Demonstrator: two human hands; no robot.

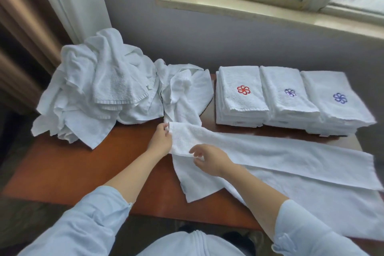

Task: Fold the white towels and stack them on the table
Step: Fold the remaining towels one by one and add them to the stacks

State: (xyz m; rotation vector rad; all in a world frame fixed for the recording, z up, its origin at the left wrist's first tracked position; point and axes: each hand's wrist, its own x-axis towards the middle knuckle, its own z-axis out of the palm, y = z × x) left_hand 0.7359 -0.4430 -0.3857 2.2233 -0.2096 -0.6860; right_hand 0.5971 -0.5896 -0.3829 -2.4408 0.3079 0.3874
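- Left hand [161,139]: fingers curled on the far-left corner of the towel [291,164], pinching it just above the table [83,168].
- Right hand [209,159]: thumb and fingertips appear closed on the near edge of the upper layer at the same end. The grip looks light, and the fingertips are partly hidden by cloth.
- Towel: lies lengthwise across the right half of the table, folded once along its length. A loose lower corner with a small label pokes out toward the person, out of line with the upper layer. The right end reaches the table edge; I cannot tell whether it hangs over.
- Judged step: squaring the left end before carrying it across to the right.
- Pile [99,93] of unfolded towels: far left. One tail trails down to just beside the left hand.
- Three stacks [291,100] of folded towels: back right, side by side, near the towel's far edge but apart from it.
- Risk 1: the layers shear when the end is carried over, because the right pinch is light. The result would be a crooked fold.
- Risk 2: the stray lower corner is left behind, since neither hand holds it.
- Risk 3: the left hand snags the pile's tail and drags it along.
- Risk 4: if the right end does overhang, its weight pulls the towel sideways.
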